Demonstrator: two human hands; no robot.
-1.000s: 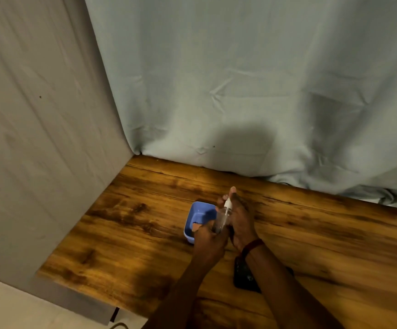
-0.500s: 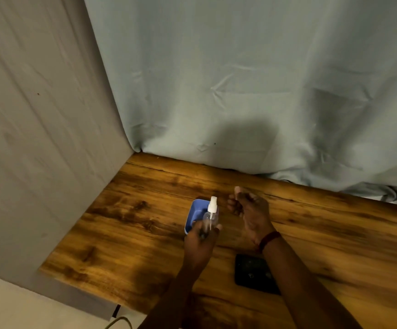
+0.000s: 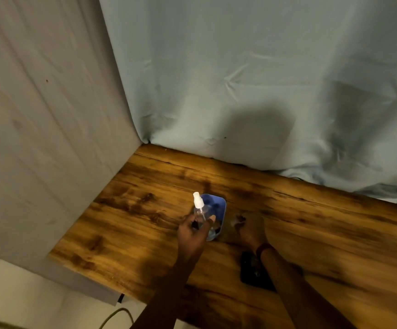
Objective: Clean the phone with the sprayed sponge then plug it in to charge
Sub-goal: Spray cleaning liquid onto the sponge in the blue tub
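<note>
My left hand (image 3: 192, 231) is shut on a small clear spray bottle (image 3: 201, 211) with a white nozzle, held upright over the near left edge of a blue tray (image 3: 218, 205). The hand and bottle hide most of what lies in the tray, so I cannot make out a sponge. My right hand (image 3: 248, 227) is blurred and hovers low over the table just right of the tray, fingers loosely curled and holding nothing. A black phone (image 3: 249, 269) lies flat on the wooden table (image 3: 335, 233) near the front edge, partly under my right forearm.
A grey wall panel (image 3: 50, 138) bounds the table on the left and a pale blue curtain (image 3: 240, 79) hangs behind it. Below the table's front left edge are a black plug (image 3: 121, 298) and a greenish cable (image 3: 114, 315).
My right hand has let go of the bottle's nozzle and dropped to the right of the tray. My left hand has shifted the bottle slightly left. The phone has not moved.
</note>
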